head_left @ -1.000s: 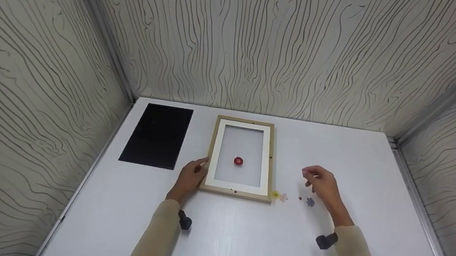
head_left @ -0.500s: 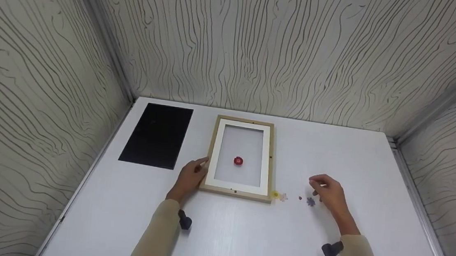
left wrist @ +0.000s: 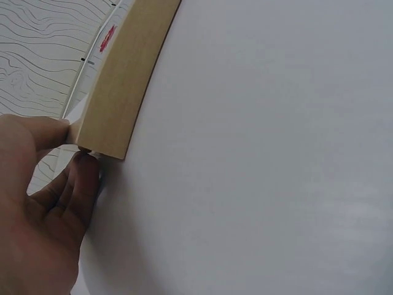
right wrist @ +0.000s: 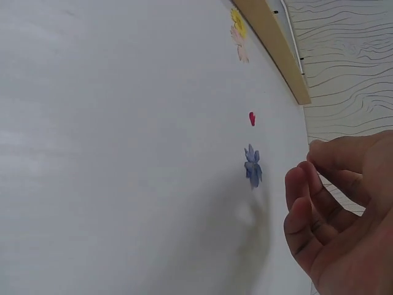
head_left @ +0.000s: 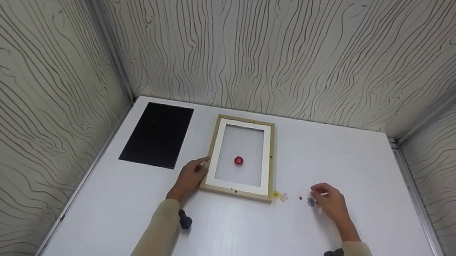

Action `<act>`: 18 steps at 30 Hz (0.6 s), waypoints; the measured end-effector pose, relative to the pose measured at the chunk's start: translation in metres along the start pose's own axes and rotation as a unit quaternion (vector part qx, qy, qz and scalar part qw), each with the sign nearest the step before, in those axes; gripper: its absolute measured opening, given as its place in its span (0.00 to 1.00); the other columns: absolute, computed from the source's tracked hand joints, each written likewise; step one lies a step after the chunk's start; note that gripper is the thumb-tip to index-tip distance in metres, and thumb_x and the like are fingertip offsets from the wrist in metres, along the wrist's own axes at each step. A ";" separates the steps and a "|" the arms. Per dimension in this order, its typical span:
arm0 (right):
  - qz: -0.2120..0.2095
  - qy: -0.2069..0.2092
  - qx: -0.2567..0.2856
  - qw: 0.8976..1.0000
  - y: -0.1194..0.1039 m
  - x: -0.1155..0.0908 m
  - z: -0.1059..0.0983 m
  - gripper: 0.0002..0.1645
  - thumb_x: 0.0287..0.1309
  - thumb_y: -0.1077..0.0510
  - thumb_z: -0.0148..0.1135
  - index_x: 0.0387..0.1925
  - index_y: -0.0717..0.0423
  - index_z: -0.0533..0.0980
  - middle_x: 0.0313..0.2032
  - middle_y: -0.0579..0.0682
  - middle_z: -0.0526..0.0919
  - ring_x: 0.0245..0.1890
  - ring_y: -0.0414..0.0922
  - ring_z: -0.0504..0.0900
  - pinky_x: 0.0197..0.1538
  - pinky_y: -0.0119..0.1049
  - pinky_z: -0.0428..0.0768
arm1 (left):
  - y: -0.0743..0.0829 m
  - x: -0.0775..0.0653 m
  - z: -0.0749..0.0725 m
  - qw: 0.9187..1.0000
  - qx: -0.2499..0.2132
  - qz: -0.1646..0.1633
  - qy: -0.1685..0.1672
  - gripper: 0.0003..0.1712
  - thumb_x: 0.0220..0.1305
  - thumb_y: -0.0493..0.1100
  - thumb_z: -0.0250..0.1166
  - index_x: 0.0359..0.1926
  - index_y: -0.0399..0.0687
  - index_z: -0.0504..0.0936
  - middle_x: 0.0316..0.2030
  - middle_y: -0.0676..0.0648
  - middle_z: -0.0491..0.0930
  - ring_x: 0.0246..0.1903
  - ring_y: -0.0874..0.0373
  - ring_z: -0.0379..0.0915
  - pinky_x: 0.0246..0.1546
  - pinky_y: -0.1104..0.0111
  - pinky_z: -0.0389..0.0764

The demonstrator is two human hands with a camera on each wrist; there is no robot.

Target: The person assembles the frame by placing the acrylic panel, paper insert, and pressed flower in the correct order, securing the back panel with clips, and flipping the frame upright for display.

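A light wooden picture frame (head_left: 271,177) with a white inner border lies on the table. Inside its window sits a red flower (head_left: 238,160). My left hand (head_left: 189,179) pinches the frame's left edge near the lower corner, thumb and fingers on either side of the wood (left wrist: 126,86). Just above a blue flower (head_left: 311,202) hovers my right hand (head_left: 330,204), its fingers loosely bent and nothing visible between them. In the right wrist view the blue flower (right wrist: 252,166) is apart from the fingertips. A small red petal (right wrist: 252,118) lies beside that flower.
A yellow flower (head_left: 276,194) and a pale pink flower (head_left: 284,197) lie together by the frame's lower right corner. To the frame's left is a flat black panel (head_left: 157,135). Patterned walls (head_left: 259,48) enclose the white table (head_left: 218,234) at the back and sides.
My right hand has moved right and toward me, from above the small red petal to over the blue flower. The left hand and the frame have stayed in place.
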State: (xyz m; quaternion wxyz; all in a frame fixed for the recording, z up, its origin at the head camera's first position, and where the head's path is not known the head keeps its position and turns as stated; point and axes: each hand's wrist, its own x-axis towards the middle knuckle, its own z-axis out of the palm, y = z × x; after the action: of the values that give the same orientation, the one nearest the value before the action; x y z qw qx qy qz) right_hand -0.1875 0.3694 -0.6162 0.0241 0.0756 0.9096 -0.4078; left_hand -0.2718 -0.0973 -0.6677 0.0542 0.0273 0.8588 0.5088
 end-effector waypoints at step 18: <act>-0.016 -0.004 -0.067 0.998 0.015 -0.006 0.010 0.13 0.70 0.62 0.67 0.53 0.60 0.84 0.49 0.57 0.85 0.49 0.53 0.82 0.50 0.38 0.79 | -0.001 0.000 0.000 1.000 -0.005 -0.003 -0.003 0.26 0.78 0.43 0.62 0.73 0.53 0.78 0.48 0.46 0.79 0.47 0.54 0.72 0.55 0.57 0.76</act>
State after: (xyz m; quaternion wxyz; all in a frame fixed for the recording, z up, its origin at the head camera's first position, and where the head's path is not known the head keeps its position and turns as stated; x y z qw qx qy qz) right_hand -0.1795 0.3714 -0.6330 0.0265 0.0576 0.9359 -0.3465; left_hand -0.2719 -0.0972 -0.6687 0.0590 0.0261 0.8560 0.5129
